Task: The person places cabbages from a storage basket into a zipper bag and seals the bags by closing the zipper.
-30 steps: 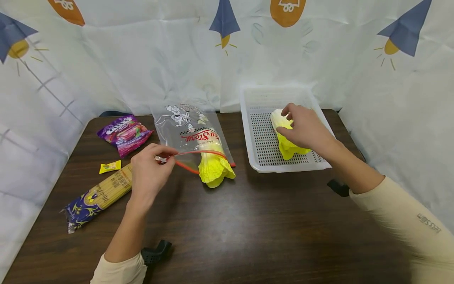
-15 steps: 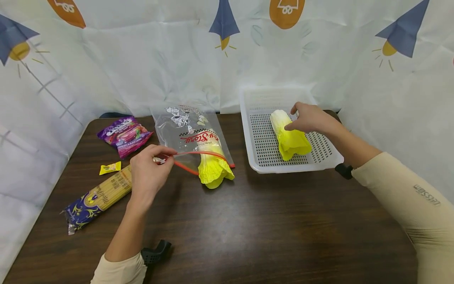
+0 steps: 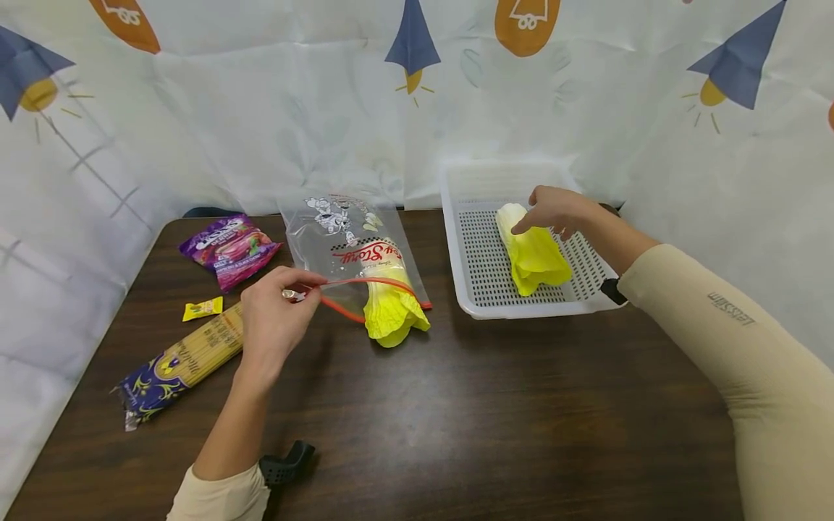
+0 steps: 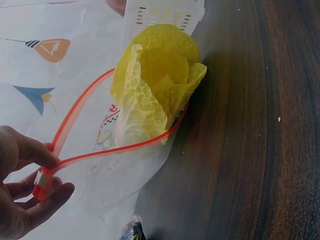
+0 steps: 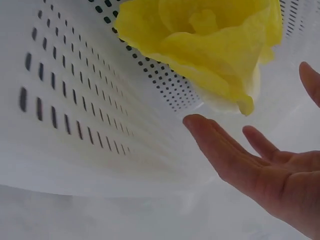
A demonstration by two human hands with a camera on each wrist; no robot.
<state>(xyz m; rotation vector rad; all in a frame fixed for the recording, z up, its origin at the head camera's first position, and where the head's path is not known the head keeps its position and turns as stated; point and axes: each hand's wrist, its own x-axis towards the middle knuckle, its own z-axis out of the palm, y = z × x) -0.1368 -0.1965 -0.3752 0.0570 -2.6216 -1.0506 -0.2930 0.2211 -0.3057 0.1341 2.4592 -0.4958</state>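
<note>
With fingers and thumb, my left hand [image 3: 280,311] pinches the red-edged mouth of a clear zip bag [image 3: 319,239] at its corner, as the left wrist view shows. The mouth gapes, and a yellow napa cabbage [image 3: 394,315] lies partly inside, its leafy end sticking out. Over a white perforated basket [image 3: 464,289] is my right hand [image 3: 559,211], above another napa cabbage [image 3: 534,257] that lies on the basket floor. In the right wrist view, the fingers are extended beside the cabbage [image 5: 210,45], apart from it, holding nothing.
On the left side of the table [image 3: 417,427] lie a purple snack bag [image 3: 229,248], a small yellow packet [image 3: 203,308] and a pack of noodles [image 3: 182,358]. A patterned white cloth [image 3: 326,94] hangs behind the table. The basket's raised walls surround its cabbage.
My right hand has shifted within the basket area, first to the right and then slightly back left, turning above the cabbage. The left hand keeps its pinch on the bag.
</note>
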